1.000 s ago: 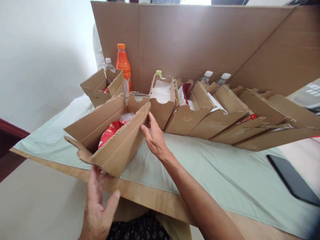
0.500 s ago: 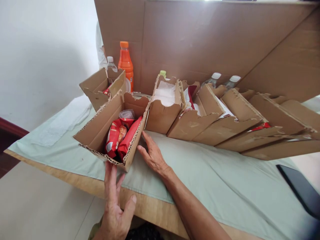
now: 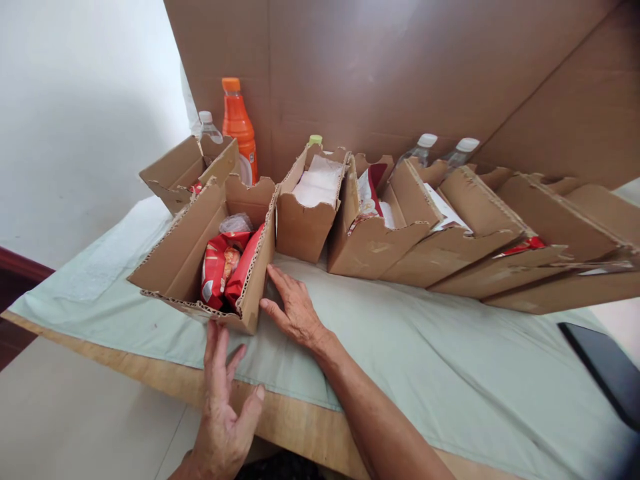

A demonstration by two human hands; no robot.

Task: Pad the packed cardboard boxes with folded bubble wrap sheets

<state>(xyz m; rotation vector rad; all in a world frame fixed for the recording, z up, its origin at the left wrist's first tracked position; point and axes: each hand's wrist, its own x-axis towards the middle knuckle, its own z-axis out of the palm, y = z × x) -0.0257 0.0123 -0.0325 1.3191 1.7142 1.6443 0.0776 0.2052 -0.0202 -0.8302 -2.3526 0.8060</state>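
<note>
An open-topped cardboard box [image 3: 187, 250] with a rough-cut rim stands at the table's near left. Inside it lie red snack packets [image 3: 220, 268] and a clear plastic-wrapped item [image 3: 236, 223] that I cannot identify. My left hand [image 3: 225, 407] is at the box's front face, fingers spread, with the fingertips up against its lower front. Along the box's right side rests my right hand [image 3: 295, 310], open, its fingertips near or touching the wall. Just behind to the right stands a second cardboard box [image 3: 303, 230] holding a stack of white tissue [image 3: 320, 180].
Several more cardboard boxes [image 3: 383, 250] lean in a row to the right. Behind left are another box [image 3: 175, 163], an orange bottle [image 3: 239, 127] and a clear bottle [image 3: 209, 127]. A tall cardboard panel [image 3: 350, 73] backs the table. A black phone [image 3: 603, 373] lies at right.
The box between my hands has shifted slightly left, both hands moving with it. The tissue box has also moved left, widening a gap to the row on its right. The view has shifted a little.
</note>
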